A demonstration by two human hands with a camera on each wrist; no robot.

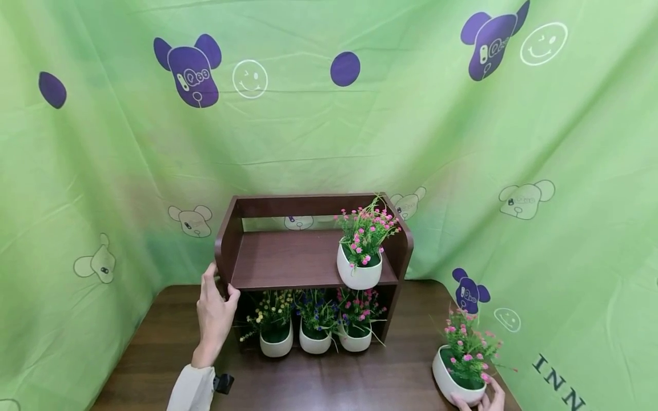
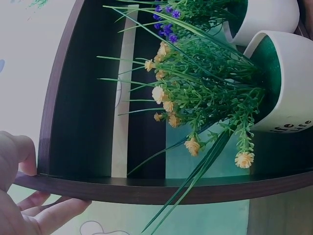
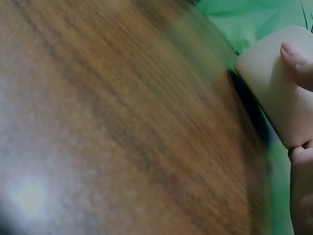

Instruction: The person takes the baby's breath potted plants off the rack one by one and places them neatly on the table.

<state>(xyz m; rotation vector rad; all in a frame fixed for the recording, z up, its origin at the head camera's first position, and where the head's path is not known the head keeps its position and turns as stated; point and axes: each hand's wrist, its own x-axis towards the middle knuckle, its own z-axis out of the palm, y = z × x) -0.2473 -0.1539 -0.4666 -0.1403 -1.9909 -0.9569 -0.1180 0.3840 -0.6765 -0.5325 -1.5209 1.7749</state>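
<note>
A dark brown wooden two-tier shelf (image 1: 288,260) stands on the table. My left hand (image 1: 216,311) grips the front edge of its left side panel, thumb inside and fingers outside, as the left wrist view shows (image 2: 24,191). At the right, my right hand (image 1: 483,397) holds a white potted plant (image 1: 457,377) with pink flowers low on its pot. In the right wrist view, the thumb lies against the pot (image 3: 274,78), which is tilted close over the table's edge. Another pink-flowered potted plant (image 1: 360,271) stands at the right end of the upper tier.
Along the lower tier stand potted plants with yellow (image 1: 276,342), blue (image 1: 315,341) and dark pink (image 1: 356,338) flowers. Long leaves stick out past the shelf's front. A green printed curtain (image 1: 329,125) hangs behind and beside the brown table (image 1: 329,388).
</note>
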